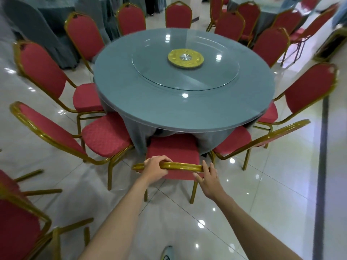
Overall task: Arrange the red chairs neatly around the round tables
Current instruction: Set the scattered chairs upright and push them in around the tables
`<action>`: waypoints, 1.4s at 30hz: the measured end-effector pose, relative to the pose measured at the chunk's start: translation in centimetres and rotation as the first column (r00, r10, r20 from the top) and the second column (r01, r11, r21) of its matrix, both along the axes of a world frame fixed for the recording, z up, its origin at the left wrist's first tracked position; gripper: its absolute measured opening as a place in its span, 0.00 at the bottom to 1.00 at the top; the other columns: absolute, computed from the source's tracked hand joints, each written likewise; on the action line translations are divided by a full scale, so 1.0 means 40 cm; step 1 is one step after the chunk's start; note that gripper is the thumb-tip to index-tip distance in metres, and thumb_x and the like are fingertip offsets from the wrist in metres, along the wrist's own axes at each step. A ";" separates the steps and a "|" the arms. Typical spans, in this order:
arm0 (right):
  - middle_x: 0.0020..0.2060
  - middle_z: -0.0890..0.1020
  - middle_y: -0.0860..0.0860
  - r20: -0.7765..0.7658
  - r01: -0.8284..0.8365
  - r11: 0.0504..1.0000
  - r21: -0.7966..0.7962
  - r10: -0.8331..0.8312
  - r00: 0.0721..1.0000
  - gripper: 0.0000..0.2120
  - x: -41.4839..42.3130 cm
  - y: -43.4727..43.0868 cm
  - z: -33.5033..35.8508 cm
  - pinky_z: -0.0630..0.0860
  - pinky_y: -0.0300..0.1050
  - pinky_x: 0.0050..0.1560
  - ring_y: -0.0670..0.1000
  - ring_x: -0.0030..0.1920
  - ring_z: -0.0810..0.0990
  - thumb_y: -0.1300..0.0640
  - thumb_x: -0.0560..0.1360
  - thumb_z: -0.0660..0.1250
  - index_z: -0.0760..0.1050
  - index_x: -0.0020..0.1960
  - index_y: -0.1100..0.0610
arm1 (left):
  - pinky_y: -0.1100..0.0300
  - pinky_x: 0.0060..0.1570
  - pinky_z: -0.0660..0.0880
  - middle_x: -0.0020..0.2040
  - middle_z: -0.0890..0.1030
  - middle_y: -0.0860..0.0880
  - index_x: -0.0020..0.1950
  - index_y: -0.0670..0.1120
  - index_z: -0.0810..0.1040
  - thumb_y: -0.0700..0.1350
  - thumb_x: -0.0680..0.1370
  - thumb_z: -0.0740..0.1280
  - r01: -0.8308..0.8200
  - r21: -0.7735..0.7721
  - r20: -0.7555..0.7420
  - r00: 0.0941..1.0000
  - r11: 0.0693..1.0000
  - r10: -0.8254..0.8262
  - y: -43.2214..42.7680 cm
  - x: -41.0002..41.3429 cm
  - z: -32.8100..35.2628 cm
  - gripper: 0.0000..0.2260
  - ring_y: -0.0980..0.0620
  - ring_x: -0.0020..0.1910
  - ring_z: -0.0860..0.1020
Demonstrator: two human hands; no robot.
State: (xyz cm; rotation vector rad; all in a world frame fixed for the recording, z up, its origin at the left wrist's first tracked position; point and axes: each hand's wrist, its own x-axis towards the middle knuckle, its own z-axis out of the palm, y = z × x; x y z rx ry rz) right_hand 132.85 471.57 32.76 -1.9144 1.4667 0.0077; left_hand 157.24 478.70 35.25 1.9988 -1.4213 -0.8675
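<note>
Red chair (172, 149) low in middle of frame, seat front right by round table (169, 109). Left hand (155, 167) wraps gold top rail (182, 167). Right hand (209, 178) flat against rail end, fingers straight. Chair looks stiff, likely light; best hold top rail, both ends.

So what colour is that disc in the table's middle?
The disc is gold with a silver hub; head view.
</note>
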 end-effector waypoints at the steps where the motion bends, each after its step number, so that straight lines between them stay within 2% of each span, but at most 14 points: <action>1: 0.83 0.46 0.58 0.000 -0.009 1.000 -0.002 0.009 1.000 0.38 -0.009 0.005 -0.002 0.56 0.64 0.80 0.64 0.82 0.47 0.39 0.83 0.60 0.46 0.84 0.50 | 0.51 0.66 0.62 0.48 0.82 0.62 0.52 0.60 0.82 0.45 0.71 0.73 0.025 0.015 -0.005 1.000 1.000 -0.025 0.006 0.005 0.007 0.12 0.57 0.56 0.76; 4: 0.83 0.49 0.54 0.024 -0.023 0.999 0.033 0.023 0.999 0.36 -0.041 0.004 0.019 0.61 0.59 0.79 0.60 0.82 0.54 0.44 0.83 0.64 0.49 0.84 0.49 | 0.50 0.62 0.73 0.46 0.82 0.59 0.54 0.58 0.82 0.46 0.73 0.73 0.055 0.035 -0.038 0.998 0.998 -0.054 0.031 0.020 0.028 0.11 0.58 0.50 0.79; 7: 0.79 0.64 0.51 0.099 -0.022 0.999 0.023 0.019 0.995 0.26 -0.069 0.002 0.068 0.68 0.47 0.70 0.54 0.73 0.71 0.50 0.83 0.63 0.64 0.79 0.51 | 0.54 0.53 0.80 0.46 0.84 0.58 0.54 0.60 0.82 0.44 0.74 0.73 0.031 0.009 -0.058 0.998 0.999 -0.030 0.052 0.018 0.043 0.13 0.59 0.47 0.81; 10: 0.64 0.77 0.47 0.163 -0.080 0.996 0.043 0.072 0.984 0.15 -0.105 0.005 0.102 0.73 0.38 0.57 0.48 0.61 0.77 0.51 0.83 0.63 0.74 0.69 0.46 | 0.57 0.53 0.79 0.48 0.83 0.60 0.55 0.60 0.81 0.43 0.75 0.72 0.008 -0.039 0.018 1.000 0.999 -0.008 0.057 -0.012 0.075 0.14 0.61 0.49 0.80; 12: 0.58 0.80 0.45 0.215 -0.098 0.993 0.071 0.080 0.973 0.12 -0.136 0.013 0.126 0.75 0.38 0.56 0.46 0.58 0.79 0.52 0.83 0.64 0.76 0.64 0.43 | 0.61 0.55 0.78 0.50 0.82 0.61 0.55 0.58 0.82 0.41 0.76 0.72 0.022 -0.089 0.056 0.998 0.996 -0.017 0.052 -0.036 0.091 0.13 0.63 0.51 0.79; 14: 0.55 0.82 0.44 0.255 -0.084 0.993 0.083 0.061 0.965 0.11 -0.164 0.017 0.157 0.75 0.38 0.56 0.43 0.56 0.80 0.53 0.83 0.64 0.77 0.63 0.44 | 0.70 0.54 0.75 0.51 0.82 0.62 0.55 0.57 0.82 0.39 0.77 0.71 0.022 -0.121 0.066 0.998 0.992 -0.014 0.046 -0.063 0.116 0.13 0.65 0.53 0.79; 17: 0.47 0.83 0.39 0.282 -0.030 0.994 0.108 -0.001 0.959 0.08 -0.211 0.001 0.193 0.73 0.32 0.47 0.41 0.48 0.81 0.56 0.84 0.63 0.78 0.54 0.43 | 0.78 0.51 0.72 0.51 0.84 0.61 0.53 0.55 0.83 0.39 0.79 0.71 -0.012 -0.153 0.028 0.999 0.988 0.016 0.023 -0.114 0.151 0.11 0.66 0.53 0.80; 19: 0.46 0.84 0.40 0.291 -0.009 0.993 0.122 -0.027 0.956 0.08 -0.254 -0.023 0.196 0.76 0.34 0.46 0.42 0.46 0.83 0.55 0.83 0.63 0.79 0.53 0.43 | 0.76 0.49 0.73 0.49 0.84 0.60 0.51 0.55 0.83 0.38 0.79 0.70 -0.033 -0.161 -0.013 0.999 0.986 0.032 0.000 -0.161 0.165 0.10 0.65 0.52 0.80; 24: 0.48 0.85 0.43 0.357 0.049 0.990 0.131 -0.093 0.930 0.09 -0.373 -0.090 0.189 0.81 0.41 0.50 0.41 0.47 0.84 0.54 0.84 0.62 0.80 0.60 0.47 | 0.67 0.48 0.78 0.45 0.85 0.61 0.48 0.57 0.83 0.39 0.81 0.69 -0.083 -0.165 -0.076 0.995 0.983 0.071 -0.073 -0.293 0.172 0.11 0.63 0.49 0.82; 28: 0.48 0.86 0.44 0.428 0.100 0.983 0.151 -0.156 0.890 0.10 -0.510 -0.156 0.176 0.82 0.45 0.53 0.41 0.47 0.84 0.54 0.84 0.62 0.81 0.59 0.47 | 0.69 0.47 0.78 0.45 0.85 0.62 0.47 0.55 0.84 0.39 0.80 0.69 -0.176 -0.170 -0.133 0.979 0.970 0.155 -0.144 -0.445 0.174 0.11 0.63 0.48 0.82; 32: 0.48 0.87 0.44 0.513 0.182 0.956 0.228 -0.277 0.812 0.09 -0.676 -0.219 0.182 0.82 0.48 0.55 0.44 0.48 0.85 0.54 0.84 0.63 0.81 0.58 0.47 | 0.62 0.47 0.82 0.44 0.86 0.57 0.46 0.53 0.84 0.36 0.80 0.69 -0.219 -0.127 -0.189 0.963 0.967 0.193 -0.221 -0.626 0.174 0.11 0.59 0.46 0.84; 35: 0.48 0.87 0.45 0.544 0.171 0.939 0.297 -0.314 0.778 0.08 -0.782 -0.271 0.191 0.81 0.48 0.55 0.44 0.49 0.85 0.54 0.83 0.64 0.81 0.57 0.48 | 0.64 0.46 0.81 0.43 0.86 0.54 0.46 0.51 0.85 0.35 0.80 0.69 -0.200 -0.104 -0.197 0.964 0.974 0.176 -0.283 -0.739 0.191 0.11 0.55 0.44 0.85; 38: 0.49 0.87 0.46 0.558 0.189 0.928 0.320 -0.346 0.755 0.09 -0.882 -0.330 0.193 0.81 0.48 0.56 0.46 0.51 0.85 0.54 0.84 0.63 0.81 0.59 0.48 | 0.55 0.46 0.81 0.43 0.86 0.52 0.47 0.51 0.85 0.35 0.80 0.68 -0.212 -0.114 -0.206 0.961 0.971 0.185 -0.353 -0.822 0.201 0.11 0.49 0.43 0.85; 42: 0.50 0.87 0.46 0.595 0.206 0.924 0.322 -0.367 0.715 0.09 -0.986 -0.411 0.197 0.81 0.47 0.56 0.45 0.51 0.85 0.53 0.84 0.62 0.81 0.59 0.48 | 0.56 0.51 0.82 0.45 0.87 0.53 0.48 0.48 0.85 0.34 0.80 0.67 -0.247 -0.146 -0.232 0.950 0.958 0.210 -0.430 -0.902 0.213 0.11 0.54 0.45 0.85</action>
